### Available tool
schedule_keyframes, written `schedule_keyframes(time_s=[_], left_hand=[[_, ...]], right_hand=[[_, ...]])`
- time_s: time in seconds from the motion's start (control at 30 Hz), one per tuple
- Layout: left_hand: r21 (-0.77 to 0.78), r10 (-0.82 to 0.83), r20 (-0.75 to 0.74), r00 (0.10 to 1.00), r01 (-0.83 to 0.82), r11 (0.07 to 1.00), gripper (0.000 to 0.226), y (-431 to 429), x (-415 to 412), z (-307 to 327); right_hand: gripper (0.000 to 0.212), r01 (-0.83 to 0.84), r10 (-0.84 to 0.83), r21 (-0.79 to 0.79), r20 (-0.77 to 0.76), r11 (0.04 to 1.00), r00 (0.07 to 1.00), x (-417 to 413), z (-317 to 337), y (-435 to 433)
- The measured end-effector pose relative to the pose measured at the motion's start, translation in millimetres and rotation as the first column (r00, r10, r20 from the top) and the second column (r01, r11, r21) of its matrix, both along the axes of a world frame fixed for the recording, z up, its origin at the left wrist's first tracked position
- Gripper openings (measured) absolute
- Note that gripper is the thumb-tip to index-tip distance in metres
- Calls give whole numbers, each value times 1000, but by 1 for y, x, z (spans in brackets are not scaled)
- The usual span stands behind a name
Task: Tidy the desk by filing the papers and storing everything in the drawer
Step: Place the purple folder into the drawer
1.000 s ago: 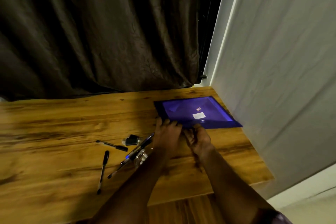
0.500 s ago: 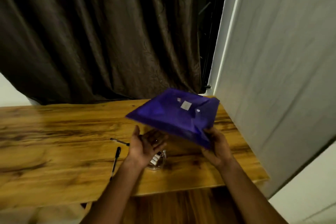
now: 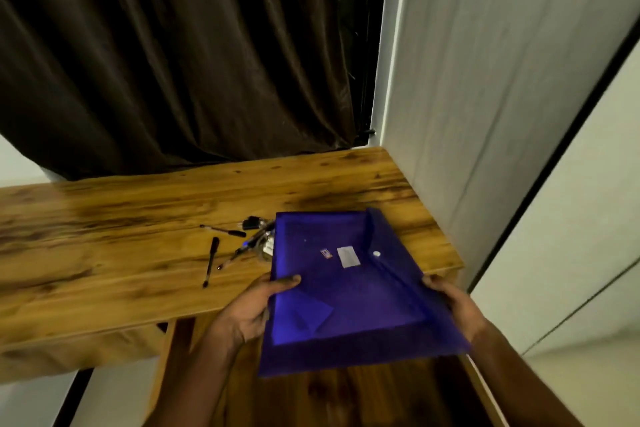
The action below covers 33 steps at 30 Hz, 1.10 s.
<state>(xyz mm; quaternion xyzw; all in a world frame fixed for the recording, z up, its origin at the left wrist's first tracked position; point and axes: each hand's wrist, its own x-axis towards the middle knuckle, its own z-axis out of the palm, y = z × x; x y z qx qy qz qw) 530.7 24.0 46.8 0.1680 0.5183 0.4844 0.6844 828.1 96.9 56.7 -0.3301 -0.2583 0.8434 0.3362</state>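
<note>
A translucent purple plastic folder with a snap button and a white label hangs flat in the air over the desk's front edge. My left hand grips its left edge, thumb on top. My right hand grips its right edge. Below the folder a wooden drawer stands pulled out from under the wooden desk. Two black pens lie on the desk to the left of the folder, with a third pen, a small black clip and a clear container partly hidden behind the folder's left edge.
A dark brown curtain hangs behind the desk. A white wall panel borders the desk's right end. Pale floor shows at the lower left below the desk edge.
The folder has come off the desk's far right corner, toward me and down. It now lies level over the open drawer, held by both hands; my left hand has closed on its edge.
</note>
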Motion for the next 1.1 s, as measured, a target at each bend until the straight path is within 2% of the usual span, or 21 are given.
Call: schedule_keyframes(time_s=[0.07,0.17,0.2,0.3,0.33,0.47,0.57,0.67,0.77,0.87,0.93,1.0,1.1], left_hand=[[-2,-58,-15,998,58,998,43,-11,18,-11],[-24,-167,58,984,169,985,37,-31,47,-21],[-13,-196,81,977,198,980,39,-36,54,-26],[-8,-285,136,949,289,957,51,-50,70,-38],[-21,-310,154,938,316,948,54,-56,73,-43],[-74,-345,203,916,366,928,53,-81,80,-63],[-127,-343,232,910,378,917,49,-95,79,-72],[-162,-355,163,921,380,911,61,-103,77,-80],[-204,-295,139,945,319,926,57,-105,71,-92],[-246,-137,82,987,153,957,51,-97,68,-106],[-224,-50,-24,998,44,974,57,-91,69,-117],[-174,16,-143,990,-41,984,62,-85,73,-130],[-147,136,-203,970,-168,975,55,-73,77,-150]], right_hand=[[59,4,-4,14,-2,1000,1000,21,-4,-7],[41,-48,50,-22,104,999,993,50,-10,-11],[44,-67,73,-46,150,997,986,58,-11,-13],[78,-97,113,-71,282,993,953,81,-24,-19],[80,-103,120,-75,291,992,949,86,-26,-23],[54,-128,158,-133,245,983,957,94,-36,-40],[49,-199,233,-190,178,961,956,95,-48,-52],[45,-237,275,-208,175,949,945,91,-63,-55],[47,-176,221,-180,276,968,935,84,-82,-48],[71,-44,90,-96,554,994,827,73,-106,-33],[61,1,4,-7,682,1000,731,63,-117,-30],[45,55,-50,15,702,998,711,53,-121,-35],[36,-1,-91,122,747,993,659,42,-125,-38]])
